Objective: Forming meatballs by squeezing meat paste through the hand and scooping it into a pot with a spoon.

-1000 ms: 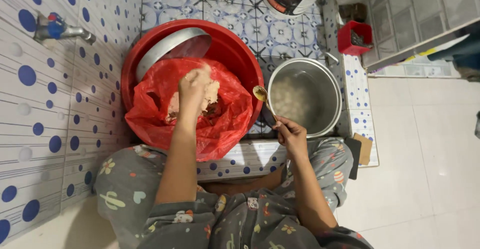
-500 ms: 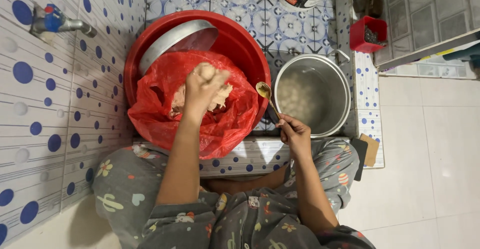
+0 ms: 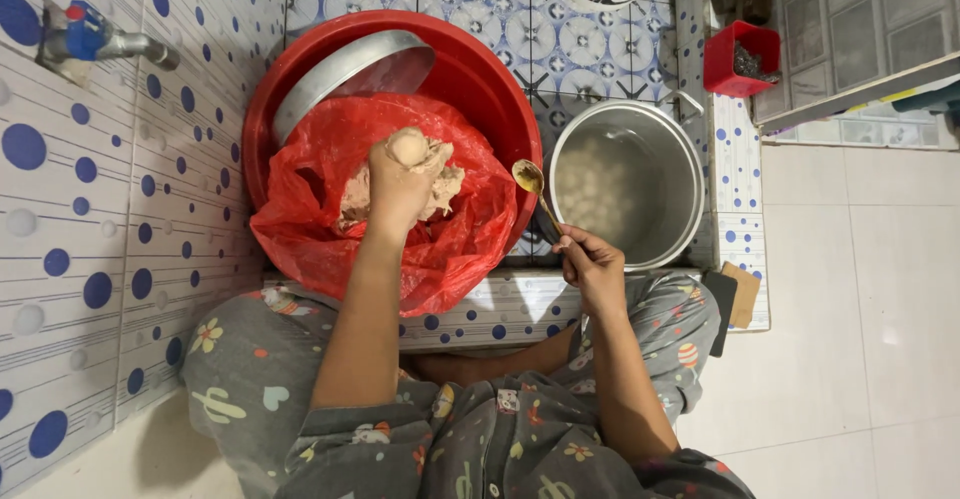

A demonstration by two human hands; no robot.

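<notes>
My left hand (image 3: 398, 181) is closed around a lump of pale paste (image 3: 412, 148), squeezing a round ball out at the top of the fist. It hovers over a red plastic bag (image 3: 450, 244) of the same paste, which lies in a red basin (image 3: 480, 79). My right hand (image 3: 590, 264) grips a metal spoon (image 3: 530, 181) by its handle, bowl end up, between the basin and a steel pot (image 3: 628, 184). Several pale balls sit in cloudy water inside the pot.
A steel lid (image 3: 345, 74) leans inside the basin. A tap (image 3: 95, 44) sticks out of the dotted tile wall at left. A small red box (image 3: 740, 59) stands at the upper right. A low tiled ledge (image 3: 500, 309) runs before my knees.
My left hand has squeezed a round ball of paste up out of the fist. The right hand with the spoon has shifted slightly toward the basin.
</notes>
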